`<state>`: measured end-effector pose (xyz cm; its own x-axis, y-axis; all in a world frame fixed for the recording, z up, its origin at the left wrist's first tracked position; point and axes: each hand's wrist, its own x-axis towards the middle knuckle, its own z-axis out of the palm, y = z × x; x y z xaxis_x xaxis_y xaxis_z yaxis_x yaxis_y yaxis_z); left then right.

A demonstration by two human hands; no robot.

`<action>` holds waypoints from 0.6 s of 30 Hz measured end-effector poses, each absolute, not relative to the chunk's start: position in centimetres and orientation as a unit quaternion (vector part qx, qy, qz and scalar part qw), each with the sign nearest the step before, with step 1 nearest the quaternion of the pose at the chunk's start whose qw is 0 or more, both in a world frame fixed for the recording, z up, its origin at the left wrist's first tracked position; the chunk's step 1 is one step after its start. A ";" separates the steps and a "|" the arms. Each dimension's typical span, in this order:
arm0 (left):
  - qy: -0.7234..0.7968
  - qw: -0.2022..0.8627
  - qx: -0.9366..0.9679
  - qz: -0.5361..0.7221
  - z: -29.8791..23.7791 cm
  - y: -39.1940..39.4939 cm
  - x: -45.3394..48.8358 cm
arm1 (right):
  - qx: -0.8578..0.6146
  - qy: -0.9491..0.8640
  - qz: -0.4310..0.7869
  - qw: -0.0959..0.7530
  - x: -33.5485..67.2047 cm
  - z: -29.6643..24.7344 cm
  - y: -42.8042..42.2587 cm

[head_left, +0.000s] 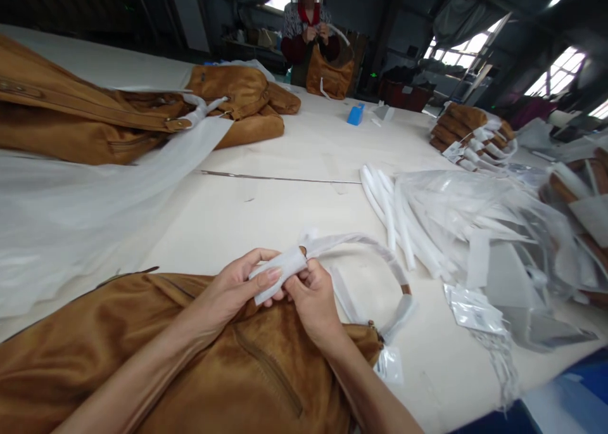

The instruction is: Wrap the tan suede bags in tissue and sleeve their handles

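A brown handbag with a zipped pocket lies on the table in front of me. Its handle arches to the right, mostly covered in white wrapping, with a little brown showing. My left hand is closed around a white foam wrap at the handle's left end, thumb flat along the top. My right hand pinches at the lower right edge of that wrap; its fingertips partly hide what they grip. A small clear packet lies by the bag's right end.
More brown bags lie at the left behind white sheeting. White foam tubes and clear plastic bags are on the right, near stacked wrapped bags. Across the table, a person handles another brown bag.
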<state>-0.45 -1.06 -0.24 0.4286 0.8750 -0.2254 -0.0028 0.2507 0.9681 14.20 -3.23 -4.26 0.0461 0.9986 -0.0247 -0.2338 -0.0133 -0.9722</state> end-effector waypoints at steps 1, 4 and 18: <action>0.420 0.673 0.519 0.318 -0.2 -1.1 -0.5 | -0.476 -0.413 0.537 0.561 14.2 -4.5 -3.2; 0.417 0.678 0.526 0.300 -0.3 -1.1 -0.4 | -0.505 -0.407 0.514 0.561 14.1 -4.8 -3.0; 0.455 0.610 0.527 0.378 0.1 -0.9 0.4 | -0.493 -0.370 0.527 0.585 16.9 -1.1 -4.7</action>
